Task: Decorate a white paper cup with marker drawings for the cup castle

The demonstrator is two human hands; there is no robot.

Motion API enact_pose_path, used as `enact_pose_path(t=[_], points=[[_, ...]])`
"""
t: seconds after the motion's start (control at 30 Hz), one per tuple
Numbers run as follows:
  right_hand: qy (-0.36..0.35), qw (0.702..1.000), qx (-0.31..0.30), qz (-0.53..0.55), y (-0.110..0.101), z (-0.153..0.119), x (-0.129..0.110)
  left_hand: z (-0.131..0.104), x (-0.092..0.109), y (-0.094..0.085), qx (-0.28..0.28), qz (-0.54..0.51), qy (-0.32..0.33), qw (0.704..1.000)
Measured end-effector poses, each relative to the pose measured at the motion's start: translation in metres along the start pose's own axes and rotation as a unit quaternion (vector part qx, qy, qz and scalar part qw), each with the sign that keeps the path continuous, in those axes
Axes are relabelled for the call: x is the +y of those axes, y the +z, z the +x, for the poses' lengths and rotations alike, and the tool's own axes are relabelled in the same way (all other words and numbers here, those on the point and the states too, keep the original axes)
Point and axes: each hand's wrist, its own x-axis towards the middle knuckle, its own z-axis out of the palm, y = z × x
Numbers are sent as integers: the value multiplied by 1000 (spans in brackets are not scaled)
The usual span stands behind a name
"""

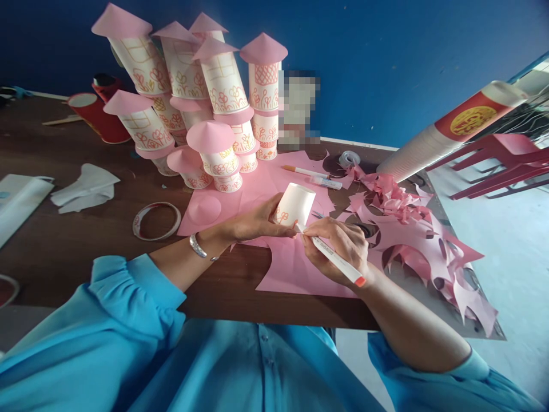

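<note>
My left hand (259,220) is closed around a white paper cup (295,201), which is tilted over the pink paper. Orange flower drawings show on the cup's lower left side. A white marker with an orange end (338,260) is gripped in my right hand (341,246), its tip at the cup's lower edge. Beneath both hands lies a sheet of pink paper (287,269). Just behind the cup, an orange-and-white marker (304,171) and its clear cap-like piece (328,182) rest on the paper.
Decorated cup towers with pink cone roofs (227,83) stand at the back. A tall stack of cups (429,143) leans at the right, beside pink paper scraps (412,229). A tape roll (156,221), crumpled white paper (88,189) and a red cup (100,117) occupy the left side.
</note>
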Motion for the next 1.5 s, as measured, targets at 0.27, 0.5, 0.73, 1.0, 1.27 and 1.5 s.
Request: enact_pose_path(t=[0.27, 0.5, 0.73, 1.0, 1.27, 1.5], points=[[4, 1000, -5, 6, 1, -2, 0, 1, -1, 0, 2, -3, -1, 1000], [4, 1000, 5, -4, 1, -1, 2, 1, -3, -1, 1, 2, -7, 1000], [12, 1000, 15, -12, 0, -1, 1, 0, -5, -1, 6, 5, -8, 1000], [3, 1000, 13, -15, -1, 1, 0, 0, -3, -1, 0, 0, -3, 1000], [3, 1000, 14, -16, 0, 1, 0, 0, -5, -2, -2, -10, -1, 1000], [1, 1000, 14, -16, 0, 1, 0, 1, -5, -1, -10, -15, 0, 1000]])
